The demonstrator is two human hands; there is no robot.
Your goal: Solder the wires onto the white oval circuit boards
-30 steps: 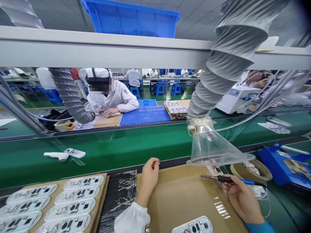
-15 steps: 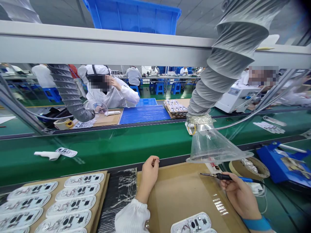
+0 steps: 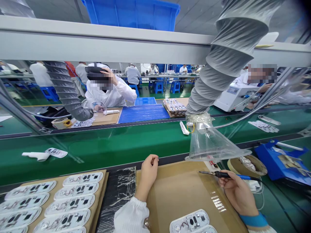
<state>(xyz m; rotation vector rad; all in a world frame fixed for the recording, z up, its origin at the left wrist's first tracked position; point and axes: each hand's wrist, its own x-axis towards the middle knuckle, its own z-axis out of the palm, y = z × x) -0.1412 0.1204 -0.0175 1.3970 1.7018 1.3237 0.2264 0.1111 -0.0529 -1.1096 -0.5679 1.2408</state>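
Note:
In my right hand (image 3: 239, 191) is a soldering iron (image 3: 222, 175), gripped like a pen, its metal tip pointing left above the brown board (image 3: 179, 191). My left hand (image 3: 149, 170) rests near the board's far left edge with its fingers curled together; whatever they may hold is hidden. At the board's near edge lies a white oval panel (image 3: 190, 221) carrying a circuit board and wires. Part of a second panel (image 3: 206, 229) shows just below it. Both panels are apart from my hands.
Several similar panels (image 3: 70, 204) lie in rows on cardboard at left. A clear fume hood (image 3: 211, 145) hangs over the far right of the board. Beyond runs a green conveyor (image 3: 136, 139) with white parts (image 3: 39, 156). A co-worker (image 3: 107, 87) sits opposite. A blue stand (image 3: 283, 161) is at right.
On the green conveyor the white parts have moved left, and another white piece has come out from behind the hood. My hands hold nearly the same pose. The co-worker's head has tipped down.

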